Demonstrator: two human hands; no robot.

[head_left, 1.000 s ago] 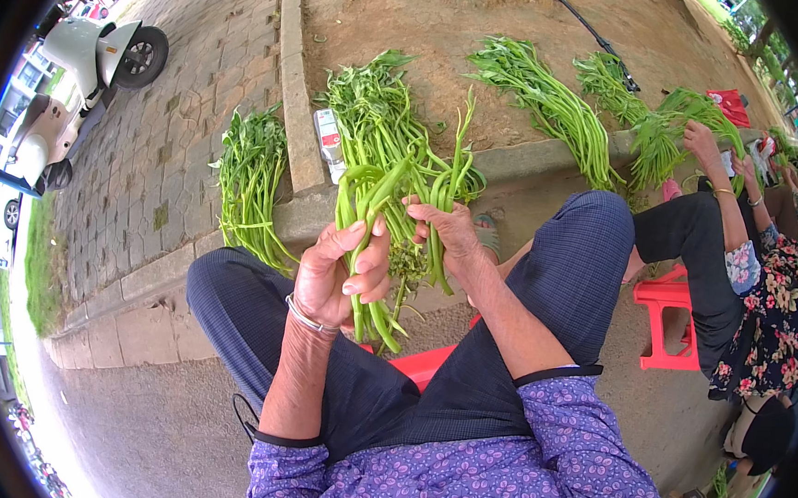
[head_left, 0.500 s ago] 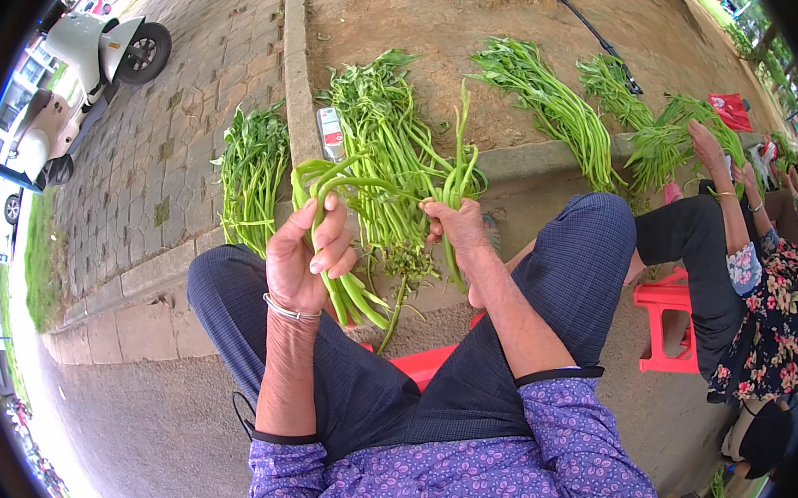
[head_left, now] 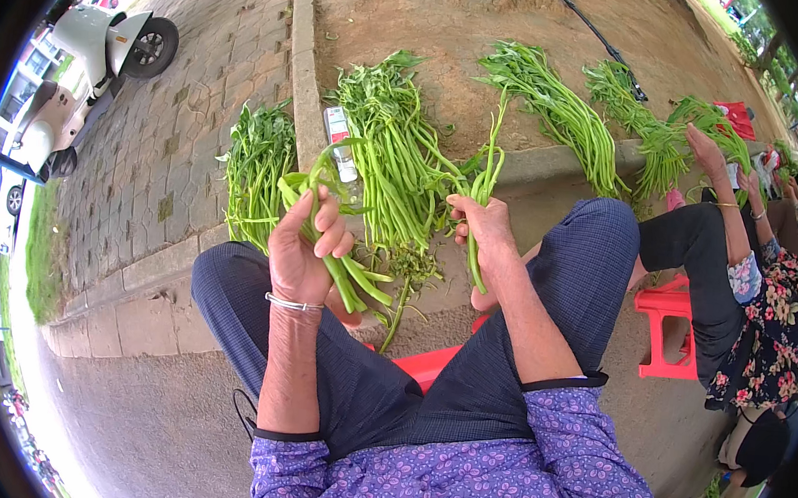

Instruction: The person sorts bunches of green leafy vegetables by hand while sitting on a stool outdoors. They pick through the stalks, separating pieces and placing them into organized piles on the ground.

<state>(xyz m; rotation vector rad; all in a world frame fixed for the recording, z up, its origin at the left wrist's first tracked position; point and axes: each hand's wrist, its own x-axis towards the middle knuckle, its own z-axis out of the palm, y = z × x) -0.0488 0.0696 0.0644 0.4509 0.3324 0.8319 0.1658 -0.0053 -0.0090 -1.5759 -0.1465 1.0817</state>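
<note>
My left hand, a bracelet at its wrist, is closed around a small bunch of green vegetable stems whose thick ends point down and right. My right hand pinches a few thin leafy stems that stand upright above the fist and trail below it. Between and beyond my hands lies a large pile of leafy greens, stems toward me. Small trimmings sit at its near end. A second pile of greens rests to the left, past my left hand.
A clear bottle with a red and white label lies on the curb between the piles. More greens lie at the far right. A person on a red stool handles greens there. A white scooter is parked far left.
My hands have moved apart. A stem that stretched between them no longer does. My right hand has shifted slightly right with its stems.
</note>
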